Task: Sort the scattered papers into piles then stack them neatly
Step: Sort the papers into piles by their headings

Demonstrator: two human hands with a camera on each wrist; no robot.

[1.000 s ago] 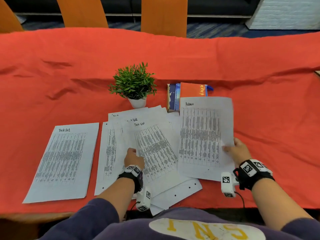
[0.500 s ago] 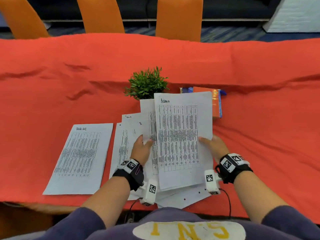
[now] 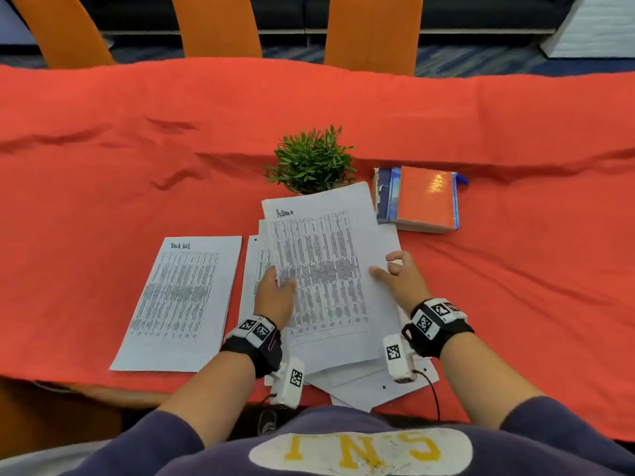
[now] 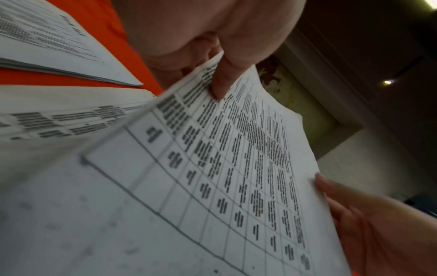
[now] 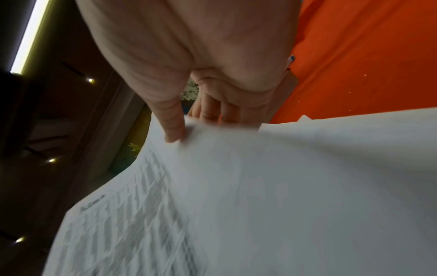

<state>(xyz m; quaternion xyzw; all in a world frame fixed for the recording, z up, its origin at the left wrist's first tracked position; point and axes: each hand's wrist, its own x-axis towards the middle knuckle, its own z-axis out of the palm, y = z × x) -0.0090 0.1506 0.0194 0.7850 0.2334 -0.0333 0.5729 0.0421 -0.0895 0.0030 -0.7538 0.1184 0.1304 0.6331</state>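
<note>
A printed sheet headed "Admin" (image 3: 326, 269) is held tilted above the heap of scattered papers (image 3: 371, 386) near the table's front edge. My left hand (image 3: 275, 293) pinches its left edge, thumb (image 4: 220, 82) on the print. My right hand (image 3: 395, 273) pinches the right edge, thumb (image 5: 172, 127) on top and fingers behind. The sheet (image 4: 236, 168) fills the left wrist view and lies blurred (image 5: 212, 186) in the right wrist view. A neat "Task list" pile (image 3: 182, 297) lies to the left. Another sheet (image 3: 252, 269) peeks out beside my left hand.
A small potted plant (image 3: 312, 159) stands just behind the held sheet. A stack of books (image 3: 422, 201) lies to its right. The red tablecloth (image 3: 515, 269) is bare on the right and at the back. Orange chairs (image 3: 374, 29) stand beyond the table.
The right hand carried the Admin sheet leftward from the right side to over the heap. The left hand left the table papers and took hold of the sheet's left edge.
</note>
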